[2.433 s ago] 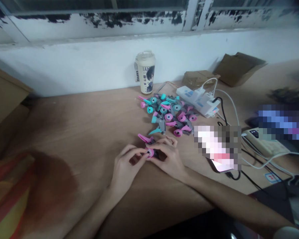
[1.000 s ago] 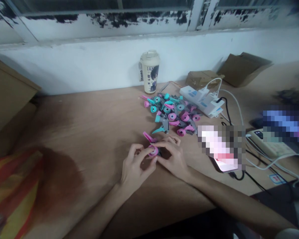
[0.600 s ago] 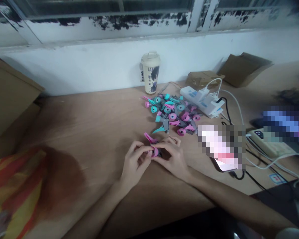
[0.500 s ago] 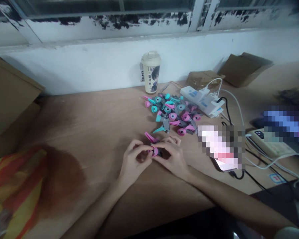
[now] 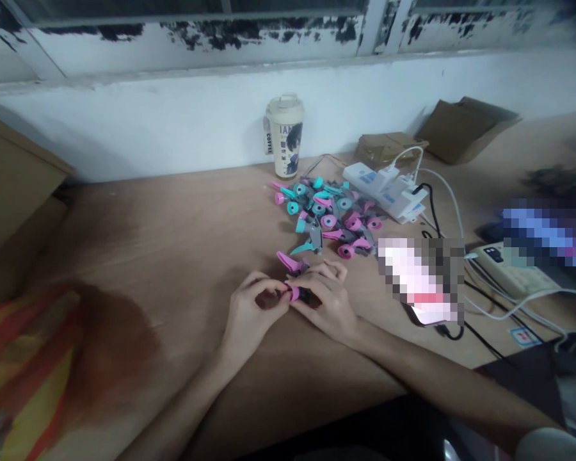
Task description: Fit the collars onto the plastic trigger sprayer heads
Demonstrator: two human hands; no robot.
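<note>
Over the front of the table, both hands meet at a pink-and-grey plastic piece (image 5: 294,293) with a round ring-shaped end and a long pink lever. My right hand (image 5: 329,301) is closed on its body, fingers wrapped over most of the grey part. My left hand (image 5: 254,307) is closed too, thumb and forefinger pinched at the ring end. Whatever small part sits between those fingertips is too small to make out. Just beyond the hands lies a pile of similar pink, teal and grey pieces (image 5: 327,222). One teal-and-grey piece (image 5: 312,234) lies nearest at the pile's left.
Behind the pile stand a lidded coffee cup (image 5: 288,137) and a white power strip (image 5: 386,192) with cables. To the right lie a lit phone (image 5: 422,285) and a pale power bank (image 5: 513,269). Cardboard boxes (image 5: 465,131) line the back; a red-yellow bag (image 5: 33,371) is at left.
The view has shifted slightly. My left fingertips have drawn a little left from the ring, and a dark bit now shows by them. My right hand keeps its hold.
</note>
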